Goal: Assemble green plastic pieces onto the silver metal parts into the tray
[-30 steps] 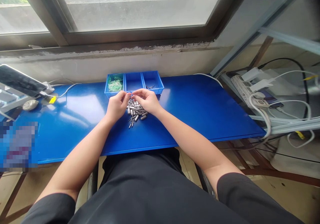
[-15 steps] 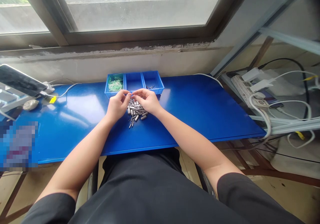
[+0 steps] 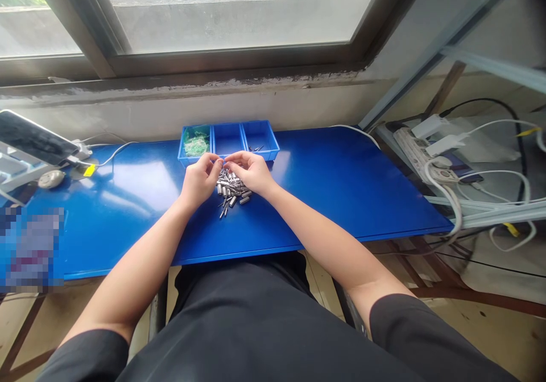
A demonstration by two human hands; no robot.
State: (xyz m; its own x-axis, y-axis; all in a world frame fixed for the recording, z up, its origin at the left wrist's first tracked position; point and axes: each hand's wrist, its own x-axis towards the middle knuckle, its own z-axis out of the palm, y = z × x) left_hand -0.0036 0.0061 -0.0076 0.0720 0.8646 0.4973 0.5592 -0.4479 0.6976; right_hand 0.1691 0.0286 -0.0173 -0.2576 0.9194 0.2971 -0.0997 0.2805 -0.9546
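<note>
Whatever the left hand (image 3: pixel 199 178) and right hand (image 3: pixel 251 171) pinch between their fingertips is too small to tell. They hide the far part of the metal pieces (image 3: pixel 232 191). A blurred patch (image 3: pixel 30 248) lies far left of them.

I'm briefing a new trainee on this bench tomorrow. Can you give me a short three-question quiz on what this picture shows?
1. True or false: the left compartment of the blue tray holds green pieces.
2. Where does the pile of small metal parts lie? A) in the middle compartment B) on the blue table, below the hands C) on the windowsill
3. Which hands meet fingertip to fingertip above that pile?

Key
1. True.
2. B.
3. The left hand and the right hand; whatever they pinch is too small to tell.
</note>
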